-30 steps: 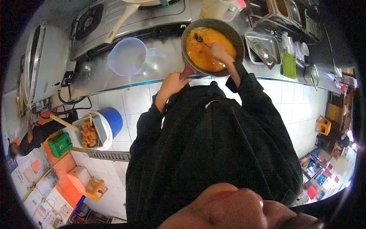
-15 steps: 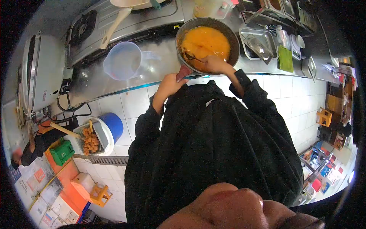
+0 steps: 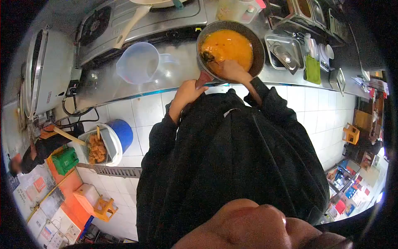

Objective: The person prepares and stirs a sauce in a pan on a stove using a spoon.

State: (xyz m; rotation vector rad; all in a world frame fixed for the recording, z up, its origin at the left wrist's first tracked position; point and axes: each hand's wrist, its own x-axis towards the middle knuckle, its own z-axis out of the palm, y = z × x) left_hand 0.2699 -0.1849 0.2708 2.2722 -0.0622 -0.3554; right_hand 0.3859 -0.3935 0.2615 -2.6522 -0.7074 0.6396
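Note:
A deep, dark frying pan stands on the steel counter, holding a glossy orange sauce. My left hand is closed around its reddish-brown handle, which points toward my body. Over the near part of the pan, my right hand grips what looks like a spoon. Its lower end dips into the sauce at the pan's left side, beside a dark clump. The fingers of my right hand partly hide the utensil.
A translucent measuring jug stands left of the pan, before a stove bearing another pan. Metal trays and a green cloth lie right. Fried pieces fill a container at lower left. Another person's dark sleeve shows far left.
The view has shifted slightly, so the pan appears farther right. My right hand has moved the spoon within the sauce, and a dark clump now shows at its end. The left hand keeps its grip.

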